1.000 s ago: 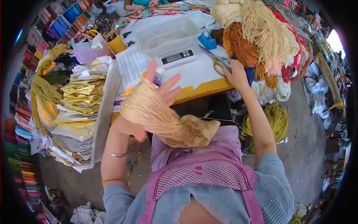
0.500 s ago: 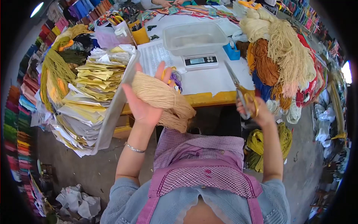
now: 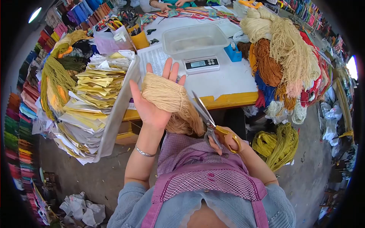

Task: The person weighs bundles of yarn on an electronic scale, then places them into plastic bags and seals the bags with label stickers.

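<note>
On the white-topped desk (image 3: 230, 98) sits a digital scale (image 3: 201, 65); the uncurled left hand (image 3: 156, 113) supports a beige yarn hank (image 3: 164, 93) while the right hand (image 3: 230, 137) grips scissors (image 3: 211, 124).

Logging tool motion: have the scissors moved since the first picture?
Yes, toward the apron: the scissors left the tabletop, their handles now nearer than its yellow edge.

Soft, even light in a dark fisheye ring

A lamp (image 3: 35, 15) glares at the upper left; a patch of light (image 3: 352, 67) burns out at the right edge. The tabletop (image 3: 235, 80) shines pale, deep shadow beneath it. The left hand (image 3: 153, 113) and scissors (image 3: 211, 125) look fairly crisp, while hanging yarns (image 3: 21, 146) at far left bow and soften.
</note>
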A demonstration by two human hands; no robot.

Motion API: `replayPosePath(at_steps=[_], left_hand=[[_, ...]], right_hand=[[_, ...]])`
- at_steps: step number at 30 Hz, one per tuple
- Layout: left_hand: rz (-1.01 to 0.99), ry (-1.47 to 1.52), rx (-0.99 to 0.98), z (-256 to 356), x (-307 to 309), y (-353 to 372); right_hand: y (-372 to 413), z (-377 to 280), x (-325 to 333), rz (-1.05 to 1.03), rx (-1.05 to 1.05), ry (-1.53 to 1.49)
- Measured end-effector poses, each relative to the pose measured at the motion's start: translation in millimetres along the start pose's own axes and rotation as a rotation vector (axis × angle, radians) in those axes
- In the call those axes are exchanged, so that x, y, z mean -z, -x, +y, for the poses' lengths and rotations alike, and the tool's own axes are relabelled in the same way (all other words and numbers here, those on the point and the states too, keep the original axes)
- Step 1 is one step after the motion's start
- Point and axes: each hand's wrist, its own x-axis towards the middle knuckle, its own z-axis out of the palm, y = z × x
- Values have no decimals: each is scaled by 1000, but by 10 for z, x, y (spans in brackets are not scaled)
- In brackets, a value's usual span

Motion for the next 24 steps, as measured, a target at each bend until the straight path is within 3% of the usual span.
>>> replayPosePath(at_steps=[15,18,24], left_hand=[[-34,63,79,-145,28,-25],[29,59,42,-125,-5,-43],[28,52,59,-160,-50,-7]], right_hand=[[142,-285,-77,-58,-27,41],[148,-257,-12,50,-94,-73],[89,-283,19,25,29,-52]])
